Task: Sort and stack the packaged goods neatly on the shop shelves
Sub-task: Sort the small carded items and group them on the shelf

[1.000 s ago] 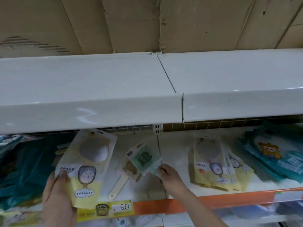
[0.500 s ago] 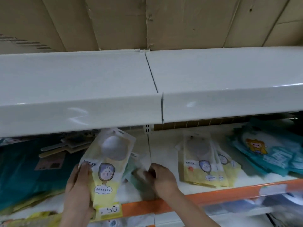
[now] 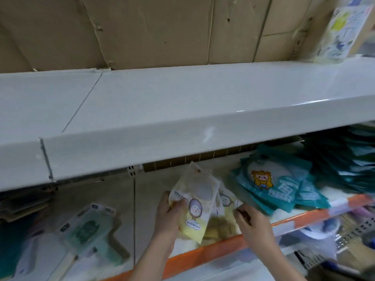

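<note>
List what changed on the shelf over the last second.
The left hand carried its yellow packet rightward, across the shelf divider, onto the yellow pile. The right hand let go of the green packet, now lying left of the divider, and touches the pile. The teal packets stayed put.

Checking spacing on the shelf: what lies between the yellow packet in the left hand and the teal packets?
In the head view, more yellow packets, with the right hand touching them.

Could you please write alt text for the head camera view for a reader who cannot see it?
A person's left hand holds a yellow packet over a yellow pile that the right hand touches, on a shop shelf. Teal packets lie right, green ones left.
</note>
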